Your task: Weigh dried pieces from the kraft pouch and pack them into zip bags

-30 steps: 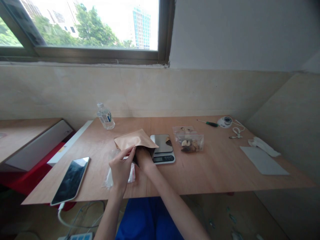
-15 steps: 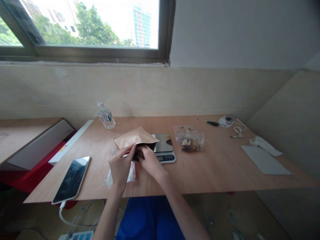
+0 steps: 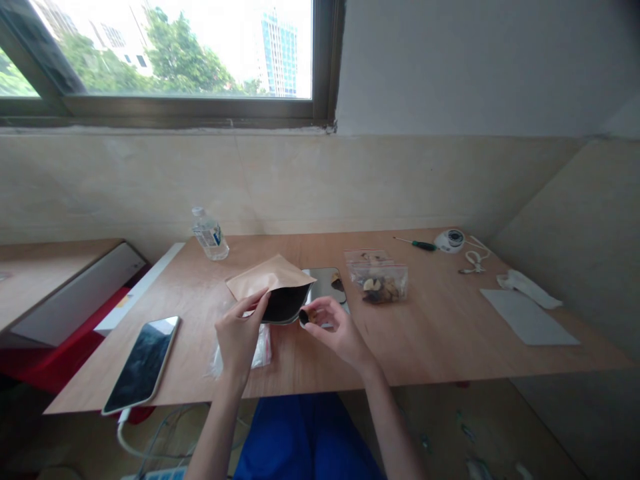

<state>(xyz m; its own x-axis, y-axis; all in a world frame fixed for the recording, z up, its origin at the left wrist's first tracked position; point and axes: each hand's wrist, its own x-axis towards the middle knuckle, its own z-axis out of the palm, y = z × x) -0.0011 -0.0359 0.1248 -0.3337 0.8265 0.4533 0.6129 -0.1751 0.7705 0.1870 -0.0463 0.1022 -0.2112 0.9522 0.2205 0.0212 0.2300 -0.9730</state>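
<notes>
My left hand (image 3: 240,333) pinches the open mouth of a brown paper pouch (image 3: 267,279) lying on the wooden table (image 3: 425,333). Just to its right, my right hand (image 3: 333,327) has its fingers closed round a small dark and tan piece (image 3: 306,316), held outside the pouch's mouth. A small digital kitchen scale (image 3: 327,285) sits right behind that hand, with a bit of the same stuff on its plate. Under my left hand lie clear plastic bags (image 3: 261,348).
Two clear zip bags (image 3: 380,277) with dried pieces lie right of the scale. A phone (image 3: 141,363) on a cable lies at the near left, a water bottle (image 3: 209,233) at the back. A screwdriver (image 3: 415,245), a small round device (image 3: 450,240) and grey sheet (image 3: 527,319) are at right.
My right hand, which was deep inside the pouch, has come out and moved right holding a small piece. The left hand stays on the pouch's mouth.
</notes>
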